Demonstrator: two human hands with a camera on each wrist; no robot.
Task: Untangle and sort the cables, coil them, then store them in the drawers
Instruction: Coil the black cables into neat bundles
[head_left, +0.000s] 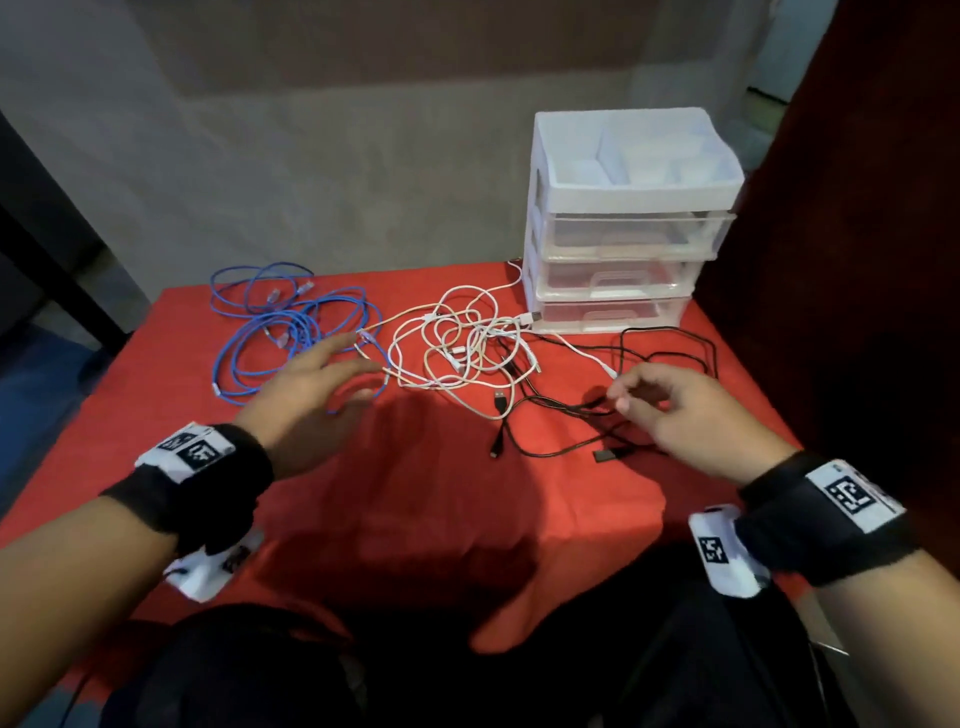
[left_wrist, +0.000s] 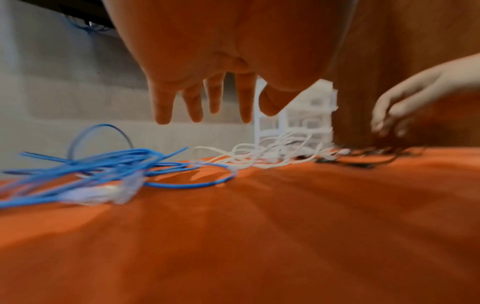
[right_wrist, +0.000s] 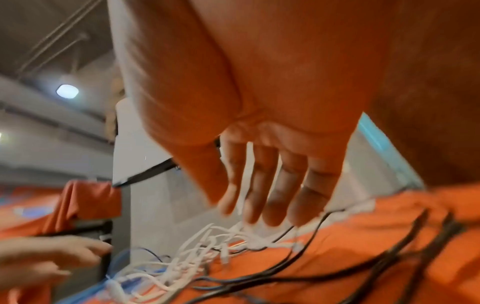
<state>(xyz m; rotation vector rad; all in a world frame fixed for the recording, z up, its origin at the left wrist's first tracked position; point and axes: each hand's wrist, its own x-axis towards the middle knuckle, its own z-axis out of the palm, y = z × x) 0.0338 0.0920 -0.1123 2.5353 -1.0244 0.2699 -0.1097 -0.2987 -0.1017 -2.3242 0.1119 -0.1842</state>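
Observation:
Three cable groups lie on the red tablecloth: blue network cables at the left, a white tangle in the middle, and black cables at the right, crossing the white ones. My left hand hovers with spread fingers over the near right loop of the blue cables and holds nothing. My right hand hangs with loosely bent fingers over the black cables, beside a white cable end. In the blurred right wrist view its fingers grip nothing.
A white plastic drawer unit with three translucent drawers and an open top tray stands at the back right, with the white tangle reaching its base. A dark red panel rises at the right. A grey wall stands behind the table.

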